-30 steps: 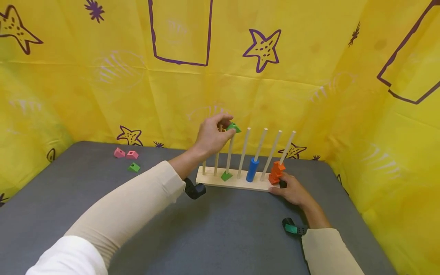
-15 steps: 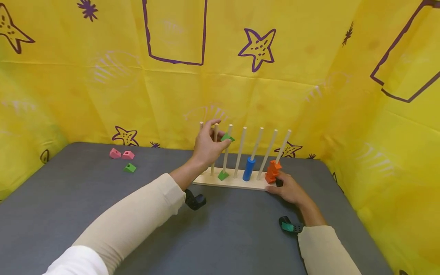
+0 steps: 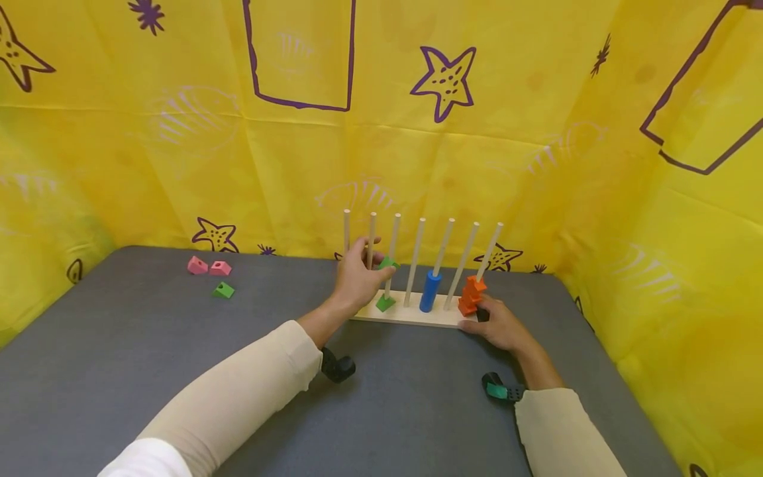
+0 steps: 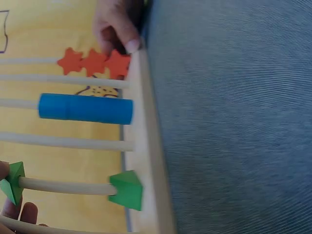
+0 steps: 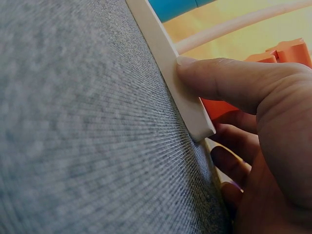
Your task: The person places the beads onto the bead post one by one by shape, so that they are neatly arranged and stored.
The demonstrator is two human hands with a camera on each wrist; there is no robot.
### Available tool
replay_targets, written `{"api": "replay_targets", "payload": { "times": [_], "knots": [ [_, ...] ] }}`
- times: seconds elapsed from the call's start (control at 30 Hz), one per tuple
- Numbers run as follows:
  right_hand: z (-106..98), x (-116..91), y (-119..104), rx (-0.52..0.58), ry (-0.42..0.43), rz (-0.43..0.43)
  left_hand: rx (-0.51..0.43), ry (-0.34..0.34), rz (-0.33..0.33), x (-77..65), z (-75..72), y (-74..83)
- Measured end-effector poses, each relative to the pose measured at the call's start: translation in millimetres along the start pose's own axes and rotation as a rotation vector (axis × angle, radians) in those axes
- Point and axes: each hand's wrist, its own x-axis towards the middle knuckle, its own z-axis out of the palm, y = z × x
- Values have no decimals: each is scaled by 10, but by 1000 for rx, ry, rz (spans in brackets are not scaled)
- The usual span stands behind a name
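Observation:
My left hand (image 3: pixel 356 281) pinches a green triangular block (image 4: pixel 14 183), which is threaded on the third peg from the left, partway down. Below it on the same peg, a second green triangular block (image 4: pixel 127 190) rests on the wooden base (image 5: pixel 168 73). My right hand (image 3: pixel 505 326) grips the base's right end, its thumb (image 5: pixel 219 78) on the front edge and its fingers round the end. Right beside that hand, orange star-shaped blocks (image 4: pixel 92 62) are stacked on the last peg. A blue cylinder stack (image 3: pixel 430 291) stands on another peg.
Two pink blocks (image 3: pixel 220 268) and one loose green block (image 3: pixel 224 290) lie on the grey table (image 3: pixel 411 404), left of the pegs. Several tall upright pegs (image 3: pixel 415 262) rise from the base. A yellow patterned cloth (image 3: pixel 286 172) hangs behind and at both sides.
My left hand has lowered the green block from the top of the peg to partway down it. The right hand stays at the base's right end. The head view has shifted slightly.

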Motion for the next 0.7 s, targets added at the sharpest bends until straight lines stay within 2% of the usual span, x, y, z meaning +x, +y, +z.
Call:
{"api": "replay_targets", "payload": {
  "times": [0.47, 0.7],
  "knots": [
    [-8, 19, 11, -2, 10, -6, 126, -10, -76, -115, 82, -319],
    [12, 11, 40, -14, 8, -3, 105, -14, -61, -153, 109, -443]
  ]
}}
